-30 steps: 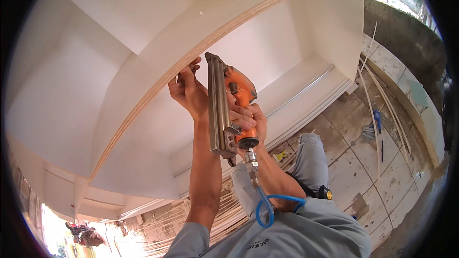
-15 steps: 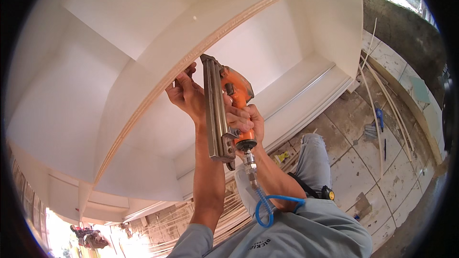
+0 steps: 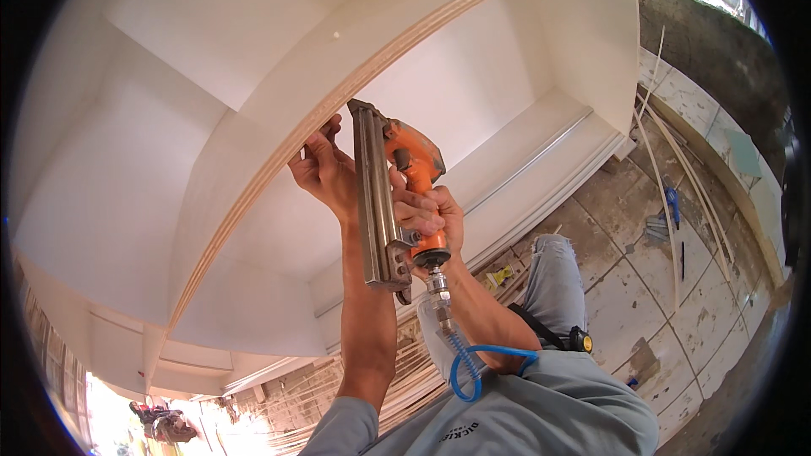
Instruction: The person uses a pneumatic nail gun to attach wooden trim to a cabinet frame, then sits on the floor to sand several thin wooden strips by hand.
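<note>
The nail gun [image 3: 397,194], orange in the body with a long metal magazine, was held up against the front edge of a white cabinet [image 3: 211,59], its nose touching the pale wooden edge strip [image 3: 279,165] that ran along a shelf. The right hand [image 3: 431,215] was clenched around the orange grip, fingers wrapped over it. The left hand [image 3: 325,171] was raised just beside the nose of the tool, its fingers pressed against the edge strip and the palm close to the magazine; it gripped nothing that could be seen. A coiled blue air hose [image 3: 473,363] hung from the fitting at the bottom of the grip and looped down over the grey shirt sleeve [image 3: 541,405]. To the right, below the cabinet, lay a worn tiled floor [image 3: 676,287] with thin white strips [image 3: 667,169] resting across it near a low wall.
</note>
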Available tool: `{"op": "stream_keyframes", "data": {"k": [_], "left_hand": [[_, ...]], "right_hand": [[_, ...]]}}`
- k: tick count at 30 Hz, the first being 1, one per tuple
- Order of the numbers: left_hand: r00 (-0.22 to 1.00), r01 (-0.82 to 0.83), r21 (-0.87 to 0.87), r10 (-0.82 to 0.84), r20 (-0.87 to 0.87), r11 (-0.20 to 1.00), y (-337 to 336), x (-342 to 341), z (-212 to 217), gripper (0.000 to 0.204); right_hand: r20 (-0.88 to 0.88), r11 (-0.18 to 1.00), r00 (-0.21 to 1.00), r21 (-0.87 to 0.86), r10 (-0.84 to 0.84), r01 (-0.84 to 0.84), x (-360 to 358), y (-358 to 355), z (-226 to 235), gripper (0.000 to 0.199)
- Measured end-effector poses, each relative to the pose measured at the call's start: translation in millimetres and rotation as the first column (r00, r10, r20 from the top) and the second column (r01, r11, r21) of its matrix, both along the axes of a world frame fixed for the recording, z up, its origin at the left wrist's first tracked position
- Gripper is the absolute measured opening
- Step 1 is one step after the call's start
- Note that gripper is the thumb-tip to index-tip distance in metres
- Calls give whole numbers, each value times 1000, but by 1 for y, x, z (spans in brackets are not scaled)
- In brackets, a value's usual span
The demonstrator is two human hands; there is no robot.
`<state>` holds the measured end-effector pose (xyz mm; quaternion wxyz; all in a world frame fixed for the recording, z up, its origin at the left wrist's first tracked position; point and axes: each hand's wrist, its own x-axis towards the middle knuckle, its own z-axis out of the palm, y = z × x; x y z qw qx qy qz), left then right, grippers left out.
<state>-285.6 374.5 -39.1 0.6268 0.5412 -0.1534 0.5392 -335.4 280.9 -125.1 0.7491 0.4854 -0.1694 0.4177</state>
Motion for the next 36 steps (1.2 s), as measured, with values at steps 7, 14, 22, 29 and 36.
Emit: {"op": "stream_keyframes", "data": {"k": [7, 14, 22, 29, 36], "left_hand": [[1000, 15, 32, -15, -6, 999, 2, -1, -1, 19], [998, 15, 52, -11, -64, 999, 7, -4, -3, 32], [992, -52, 11, 53, -117, 999, -3, -14, 2, 16], [986, -52, -2, 51, -159, 999, -3, -18, 6, 18], [992, -35, 18, 37, -124, 999, -2, -18, 6, 19]], "right_hand": [[-22, 1000, 1000, -16, -5, 5, -1, 1, 1, 49], [-36, 1000, 999, -15, 14, -14, -1, -1, 1, 49], [-35, 999, 999, -6, 39, -40, -2, 1, -2, 48], [-17, 1000, 1000, -12, 24, -24, -1, 4, -3, 48], [-34, 999, 999, -6, 37, -37, -1, 3, -5, 49]]}}
